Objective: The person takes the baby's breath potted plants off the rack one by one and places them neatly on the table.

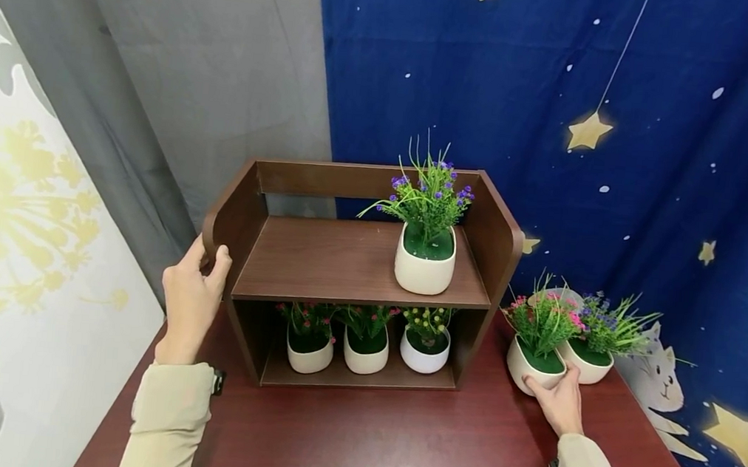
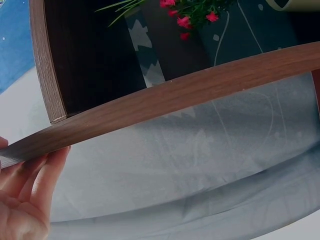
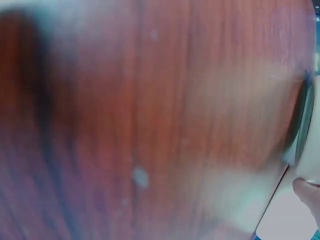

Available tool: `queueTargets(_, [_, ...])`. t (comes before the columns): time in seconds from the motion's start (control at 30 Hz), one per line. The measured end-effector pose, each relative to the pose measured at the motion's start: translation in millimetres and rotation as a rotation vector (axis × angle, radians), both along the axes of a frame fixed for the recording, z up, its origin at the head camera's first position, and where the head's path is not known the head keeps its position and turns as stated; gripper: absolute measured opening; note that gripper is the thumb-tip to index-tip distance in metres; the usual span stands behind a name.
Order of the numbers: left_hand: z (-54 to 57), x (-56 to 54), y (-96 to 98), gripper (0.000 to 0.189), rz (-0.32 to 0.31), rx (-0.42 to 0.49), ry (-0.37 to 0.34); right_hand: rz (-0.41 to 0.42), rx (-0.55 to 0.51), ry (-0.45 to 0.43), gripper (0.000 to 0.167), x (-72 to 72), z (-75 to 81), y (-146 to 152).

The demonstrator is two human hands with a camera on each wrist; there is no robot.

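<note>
A brown two-tier wooden shelf (image 1: 318, 258) stands on the table. My left hand (image 1: 191, 299) grips the front edge of its left side panel; in the left wrist view the fingers (image 2: 42, 182) press against the panel's edge. At the right, my right hand (image 1: 560, 407) holds a potted plant with pink flowers (image 1: 525, 369) by its white pot, thumb at the front and fingers on the side towards its neighbour. A potted plant with purple flowers (image 1: 592, 367) stands just behind that hand. In the right wrist view only the thumb (image 3: 311, 197) and part of the pot (image 3: 311, 140) show at the edge.
On the upper tier, towards the right, sits a purple-flowered potted plant (image 1: 424, 267). Below it stand two red-flowered pots (image 1: 308, 360) (image 1: 365, 360) and a yellow-flowered pot (image 1: 425, 358). Curtains (image 1: 414, 81) hang behind the dark red table (image 1: 356, 440); a white patterned panel (image 1: 33, 233) borders the left.
</note>
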State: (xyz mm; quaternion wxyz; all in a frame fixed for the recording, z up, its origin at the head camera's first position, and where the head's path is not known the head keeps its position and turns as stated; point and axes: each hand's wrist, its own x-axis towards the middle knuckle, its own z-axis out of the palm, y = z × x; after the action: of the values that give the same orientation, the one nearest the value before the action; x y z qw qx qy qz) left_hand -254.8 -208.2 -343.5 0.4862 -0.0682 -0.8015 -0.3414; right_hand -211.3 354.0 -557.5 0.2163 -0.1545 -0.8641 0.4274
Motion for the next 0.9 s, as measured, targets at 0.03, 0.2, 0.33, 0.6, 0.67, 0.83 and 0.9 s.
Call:
queueTargets(0.03, [-0.2,0.1,-0.1,0.017,0.000,0.001,0.000,0.008,0.003,-0.010,0.085,-0.8,0.1,0])
queueTargets(0.2, [-1.1,0.1,0.4,0.018,-0.014,0.004,-0.004,0.050,0.038,-0.026,0.085,-4.0,-2.2,4])
queueTargets(0.33, [-1.0,-0.7,0.0,0.017,-0.016,0.002,-0.006,0.101,0.093,-0.021,0.085,-8.2,-3.1,10])
queueTargets(0.6, [4.6,-1.0,-3.3,0.017,-0.002,0.001,0.004,0.145,0.125,-0.063,0.085,-17.7,6.1,11])
queueTargets(0.67, [4.3,-0.6,-2.9,0.017,-0.008,0.000,0.002,0.142,0.127,-0.083,0.085,-17.3,7.7,11])
queueTargets(0.83, [2.0,-1.3,-0.8,0.016,-0.017,0.010,0.002,0.146,0.133,-0.178,0.092,-11.6,9.7,15])
queueTargets(0.9, [0.6,-2.3,-0.6,0.016,-0.018,0.014,0.002,0.153,0.143,-0.223,0.097,-7.9,10.2,18])
